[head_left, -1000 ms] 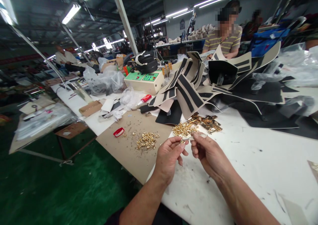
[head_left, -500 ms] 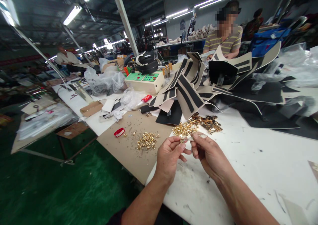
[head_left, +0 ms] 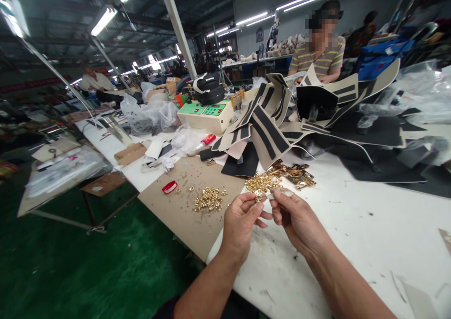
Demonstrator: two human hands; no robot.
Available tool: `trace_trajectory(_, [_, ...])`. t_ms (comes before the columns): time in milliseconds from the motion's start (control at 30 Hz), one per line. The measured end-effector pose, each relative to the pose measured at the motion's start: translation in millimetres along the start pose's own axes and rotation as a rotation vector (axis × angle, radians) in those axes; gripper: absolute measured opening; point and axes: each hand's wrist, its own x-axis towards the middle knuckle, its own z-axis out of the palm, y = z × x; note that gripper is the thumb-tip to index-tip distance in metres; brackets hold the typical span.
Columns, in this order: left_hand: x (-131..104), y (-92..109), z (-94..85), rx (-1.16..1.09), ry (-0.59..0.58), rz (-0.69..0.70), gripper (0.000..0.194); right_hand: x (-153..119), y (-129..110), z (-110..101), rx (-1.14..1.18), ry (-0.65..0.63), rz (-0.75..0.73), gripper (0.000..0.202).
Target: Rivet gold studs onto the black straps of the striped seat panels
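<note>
My left hand [head_left: 243, 218] pinches a small gold ring [head_left: 259, 198] between thumb and forefinger, over the near edge of the white table. Close to its right, my right hand [head_left: 291, 215] is closed on a thin pale tool [head_left: 282, 192], its tip at the ring. Just beyond both hands lies a heap of gold rings [head_left: 259, 182], with flat gold metal pieces [head_left: 299, 175] beside it. Another pile of gold rings [head_left: 208, 199] rests on the brown board [head_left: 190, 225] to the left.
Beige and black strips [head_left: 269, 136] are stacked behind the metal parts. A control box [head_left: 207, 114], a red-capped tube [head_left: 207, 140] and a red piece [head_left: 169, 187] lie further left. Across the table sits a person in a striped shirt [head_left: 317, 60].
</note>
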Motion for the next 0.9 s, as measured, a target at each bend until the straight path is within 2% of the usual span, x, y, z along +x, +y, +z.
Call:
trace_trajectory(433, [-3,2,0.3,-0.018,0.038,0.022,0.046,0,-1,0,-0.004,0.005,-0.01,0.036])
trace_trajectory(567, [1,8,-9.2,0.078,0.058,0.052,0.045,-1,-5,1,0.037,0.024,0.007,0.036])
trace_trajectory(667, [12,18,-34.8,0.267,0.12,0.103,0.043,0,-8,-1,0.079,0.047,0.013,0.037])
trace_trajectory(833, [39,43,-112.7,0.758,0.314,0.195,0.038,2,-13,-4,0.122,0.087,0.001,0.04])
trace_trajectory(900, [45,53,-137.1,0.953,0.357,0.207,0.038,3,-14,-5,0.124,0.102,0.0,0.04])
